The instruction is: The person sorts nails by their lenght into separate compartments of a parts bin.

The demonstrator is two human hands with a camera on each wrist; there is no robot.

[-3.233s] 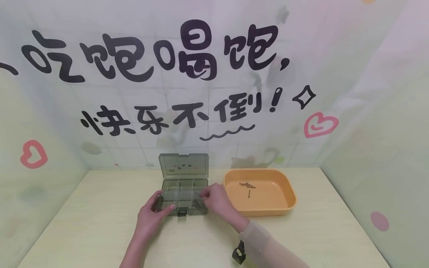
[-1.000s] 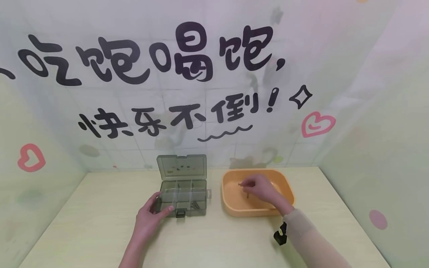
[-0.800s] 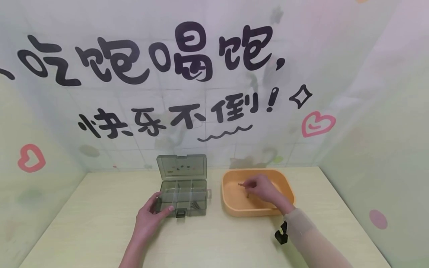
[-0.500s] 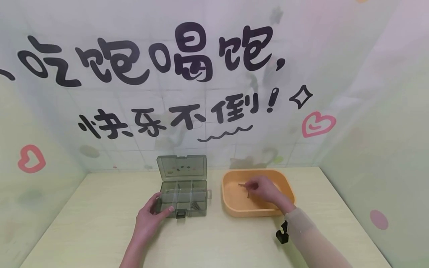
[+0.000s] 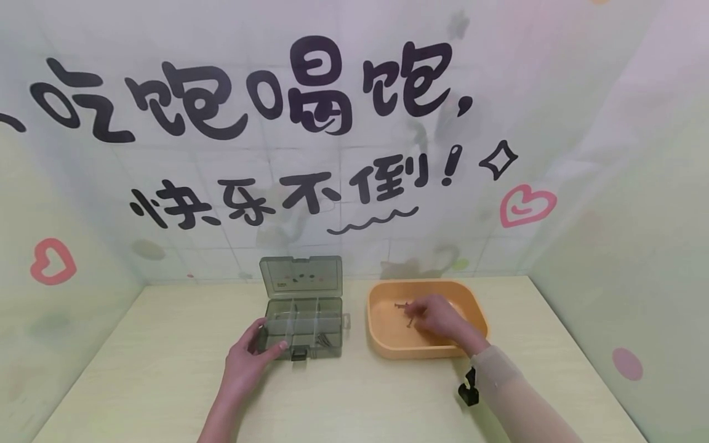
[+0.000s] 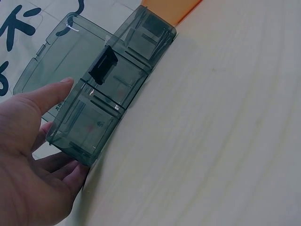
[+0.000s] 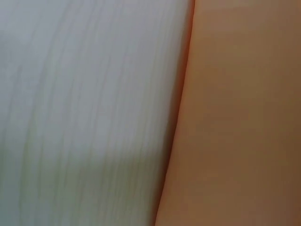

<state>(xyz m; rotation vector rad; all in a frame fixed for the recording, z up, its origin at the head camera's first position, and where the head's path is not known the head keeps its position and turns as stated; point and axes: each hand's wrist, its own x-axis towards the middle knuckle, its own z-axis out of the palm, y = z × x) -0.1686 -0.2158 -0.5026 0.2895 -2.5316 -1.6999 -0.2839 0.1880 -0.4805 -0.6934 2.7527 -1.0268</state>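
Note:
A translucent grey-green compartment box (image 5: 302, 324) stands on the table with its lid (image 5: 301, 277) raised. My left hand (image 5: 247, 360) grips its left end, the thumb over the front edge and the fingers round the side, as the left wrist view shows too. Several dark screws (image 5: 323, 339) lie in the front right compartment. To the right, my right hand (image 5: 437, 317) reaches into an orange tray (image 5: 382, 344), its curled fingertips right at a few loose screws (image 5: 400, 305). I cannot tell whether a screw is between those fingertips. The right wrist view shows only tray and table.
The pale wooden table (image 5: 354, 394) backs onto a white printed wall sheet (image 5: 232, 154). Side panels stand at left and right. A black wrist device (image 5: 469, 389) hangs under the right sleeve (image 5: 504, 369).
My right hand has gone from the box's right side over to the tray. In the last second its fingertips have shifted slightly right among the screws. The left hand keeps its hold on the box.

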